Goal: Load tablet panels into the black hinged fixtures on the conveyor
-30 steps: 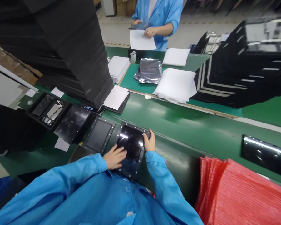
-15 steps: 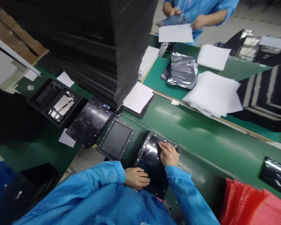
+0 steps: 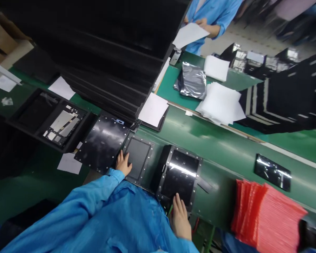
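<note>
My left hand [image 3: 123,163] lies with spread fingers over the left edge of a flat framed panel [image 3: 137,160], which has a grey centre and pale dots along its border. My right hand [image 3: 180,216] is open too, its fingertips at the front edge of a raised black fixture [image 3: 180,172] with a glossy dark panel face. Neither hand is wrapped round anything. A thin dark strip [image 3: 204,185] lies just right of the fixture. Left of my left hand sits a black plate with dots [image 3: 104,142].
A tall black stack [image 3: 116,77] towers at the back left, beside an opened tablet with bare innards [image 3: 63,126]. Red bubble bags [image 3: 274,214] and a glossy black panel [image 3: 272,172] lie to the right. Across the bench, a person holds a white sheet [image 3: 191,34] near white sheets [image 3: 221,103].
My left hand has gone from the black fixture leftward to the framed panel. My right hand has slid from the fixture's top face to its front edge. The view has shifted.
</note>
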A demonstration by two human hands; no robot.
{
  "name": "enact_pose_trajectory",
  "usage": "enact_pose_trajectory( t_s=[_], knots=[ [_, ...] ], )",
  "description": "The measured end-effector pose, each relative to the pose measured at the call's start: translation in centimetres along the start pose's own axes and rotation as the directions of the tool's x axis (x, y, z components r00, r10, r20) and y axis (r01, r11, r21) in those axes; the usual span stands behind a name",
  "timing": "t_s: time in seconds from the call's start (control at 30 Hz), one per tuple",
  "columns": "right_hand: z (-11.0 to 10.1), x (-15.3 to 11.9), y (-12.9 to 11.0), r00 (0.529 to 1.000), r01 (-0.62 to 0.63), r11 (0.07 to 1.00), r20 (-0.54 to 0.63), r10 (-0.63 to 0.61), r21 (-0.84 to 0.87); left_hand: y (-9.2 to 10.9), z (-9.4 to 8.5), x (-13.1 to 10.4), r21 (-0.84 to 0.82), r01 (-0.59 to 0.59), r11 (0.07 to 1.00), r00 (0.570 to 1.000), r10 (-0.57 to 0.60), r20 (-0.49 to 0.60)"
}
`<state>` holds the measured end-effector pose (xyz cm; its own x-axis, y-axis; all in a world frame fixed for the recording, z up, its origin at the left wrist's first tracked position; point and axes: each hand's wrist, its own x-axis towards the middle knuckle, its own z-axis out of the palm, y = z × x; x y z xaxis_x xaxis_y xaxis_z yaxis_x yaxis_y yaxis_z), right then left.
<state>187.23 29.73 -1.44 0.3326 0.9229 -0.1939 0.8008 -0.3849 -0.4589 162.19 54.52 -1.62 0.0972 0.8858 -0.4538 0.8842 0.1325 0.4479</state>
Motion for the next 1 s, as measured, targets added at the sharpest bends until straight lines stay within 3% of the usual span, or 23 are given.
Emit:
enact_pose_trajectory(
  t_s=[0.07,0.13,0.2,0.27,0.33,0.4,0.47,0.53,0.57,0.63,0.67,0.73,0.8,1.0],
  knots=[
    [0.5,-1.7,-0.9,0.994,-0.094,0.991,0.055,0.099,-0.095,2.2,1.2,-0.9,-0.047,0.086,0.995,0.996,-0.088,-0.034],
    [0.0,-1.8,-1.8,0.981,-0.137,0.976,0.115,0.158,-0.172,4.2,1.9,-1.7,-0.128,0.142,0.982,0.987,-0.150,-0.061],
    [-1.4,-0.9,-2.4,0.975,-0.098,0.977,0.180,0.133,-0.190,5.2,1.8,-2.3,-0.267,0.157,0.951,0.980,-0.182,-0.074],
    [-3.3,0.4,-2.4,0.973,-0.023,0.991,0.226,0.054,-0.134,5.4,0.8,-2.5,-0.448,0.106,0.888,0.988,-0.143,-0.051],
    [-5.0,1.9,-2.3,0.973,0.008,1.000,0.232,-0.008,0.002,5.5,-0.4,-2.7,-0.581,0.020,0.814,1.000,-0.005,0.026],
    [-5.8,3.7,-2.3,0.975,-0.035,0.967,0.219,-0.022,0.253,6.3,-1.5,-3.8,-0.624,-0.022,0.781,0.990,0.102,0.093],
    [-6.0,5.6,-2.5,0.970,-0.119,0.802,0.240,-0.031,0.585,8.3,-2.0,-6.0,-0.610,-0.068,0.790,0.978,0.175,0.117],
    [-5.9,7.3,-2.8,0.965,-0.219,0.527,0.260,-0.005,0.821,11.4,-1.5,-9.1,-0.542,-0.260,0.799,0.916,0.382,0.124],
    [-5.9,7.9,-2.8,0.964,-0.258,0.396,0.264,0.040,0.881,13.1,-0.8,-10.7,-0.472,-0.394,0.788,0.847,0.511,0.145],
    [-6.2,9.0,-2.1,0.954,-0.289,0.230,0.259,0.153,0.929,16.4,1.1,-13.4,-0.248,-0.620,0.745,0.714,0.666,0.215],
    [-6.6,9.4,-1.5,0.948,-0.289,0.191,0.252,0.196,0.938,17.7,2.3,-14.4,-0.114,-0.671,0.733,0.698,0.676,0.238],
    [-7.3,10.1,0.3,0.944,-0.282,0.165,0.242,0.223,0.945,19.5,4.4,-15.7,0.120,-0.678,0.725,0.727,0.637,0.256],
    [-7.9,10.8,2.0,0.940,-0.285,0.148,0.246,0.237,0.947,20.1,6.1,-16.2,0.253,-0.658,0.709,0.751,0.597,0.280],
    [-9.0,11.5,4.6,0.901,-0.362,0.109,0.317,0.298,0.926,19.3,8.7,-15.6,0.382,-0.642,0.665,0.767,0.563,0.308]
  ],
)
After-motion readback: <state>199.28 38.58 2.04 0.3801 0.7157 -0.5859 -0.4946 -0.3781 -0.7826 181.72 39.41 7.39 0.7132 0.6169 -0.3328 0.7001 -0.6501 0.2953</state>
